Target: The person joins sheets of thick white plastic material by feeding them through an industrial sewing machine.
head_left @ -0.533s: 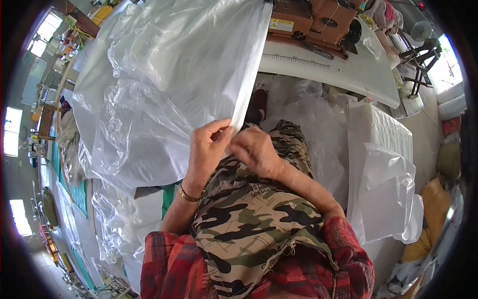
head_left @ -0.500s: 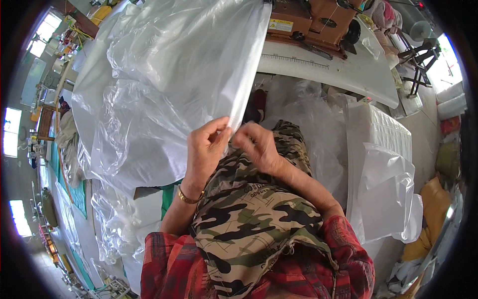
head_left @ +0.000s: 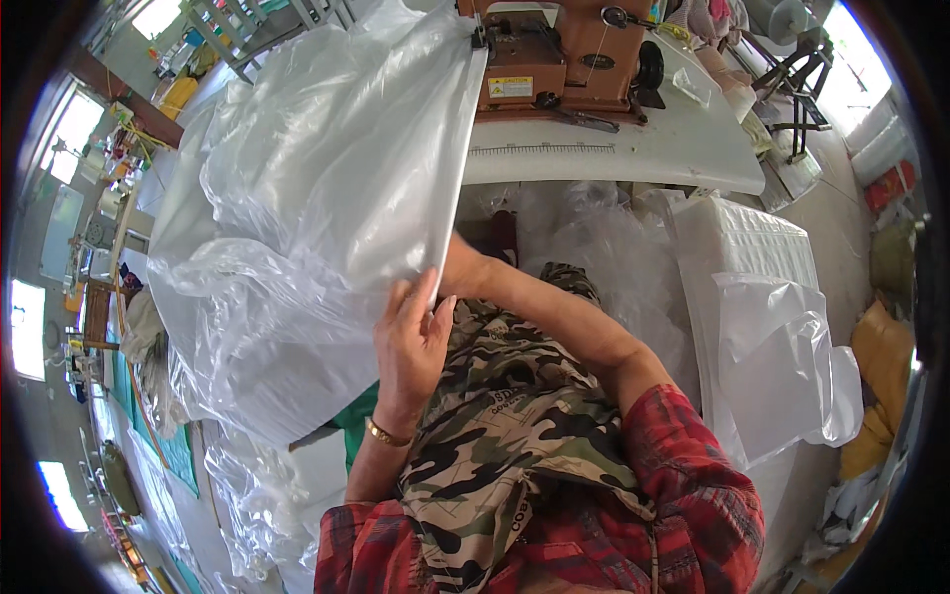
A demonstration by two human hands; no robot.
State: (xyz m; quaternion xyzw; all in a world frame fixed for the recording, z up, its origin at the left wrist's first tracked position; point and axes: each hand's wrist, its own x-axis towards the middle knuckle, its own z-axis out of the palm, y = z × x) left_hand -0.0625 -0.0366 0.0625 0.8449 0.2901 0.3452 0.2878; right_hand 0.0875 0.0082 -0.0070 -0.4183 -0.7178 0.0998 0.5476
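Keep the translucent plastic sheet (head_left: 317, 168) straight along its edge, left hand (head_left: 408, 342) resting there unclenched, right hand (head_left: 459, 267) partly hidden, grip unclear.

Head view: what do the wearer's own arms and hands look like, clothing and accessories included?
Both arms wear red-and-black plaid sleeves that leave the forearms bare. A gold-coloured wristband circles the left wrist. The left hand is ungloved; the right hand is mostly hidden, and its visible part shows no glove.
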